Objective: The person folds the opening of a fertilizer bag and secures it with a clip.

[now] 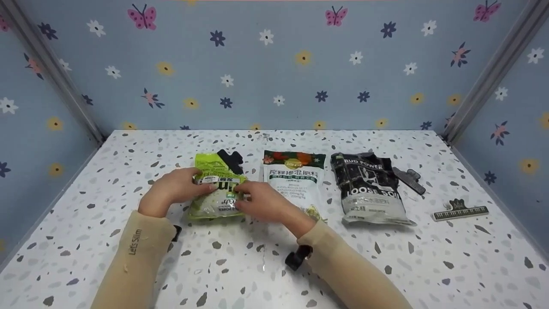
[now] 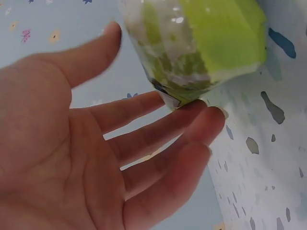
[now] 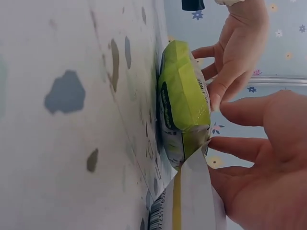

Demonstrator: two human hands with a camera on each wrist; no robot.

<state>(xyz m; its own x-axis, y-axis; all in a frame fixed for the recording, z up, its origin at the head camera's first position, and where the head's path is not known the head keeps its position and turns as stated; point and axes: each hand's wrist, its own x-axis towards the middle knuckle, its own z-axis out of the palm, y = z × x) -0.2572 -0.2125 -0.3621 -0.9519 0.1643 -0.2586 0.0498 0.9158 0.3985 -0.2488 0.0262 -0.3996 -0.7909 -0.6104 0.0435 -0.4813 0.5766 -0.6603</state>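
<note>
A lime-green and white bag [image 1: 216, 206] lies on the table between both hands, with a black clip [image 1: 232, 160] at its top right corner. My left hand [image 1: 173, 189] is at the bag's left side, its thumb over the printed front. In the left wrist view, the loosely spread fingers [image 2: 144, 134] reach the bag's edge while the thumb stands apart. From the right, my right hand [image 1: 268, 204] touches the green bag with its fingers extended. It partly covers a white fertilizer bag [image 1: 296, 178] beside it.
A black and grey soil bag [image 1: 371, 189] lies farther right, with a dark clip [image 1: 410, 180] at its upper right side. Nearer the right edge lies a piano-keyboard clip [image 1: 460, 212]. Flower-patterned panels [image 1: 274, 64] enclose the speckled table [image 1: 240, 274] at the back and sides.
</note>
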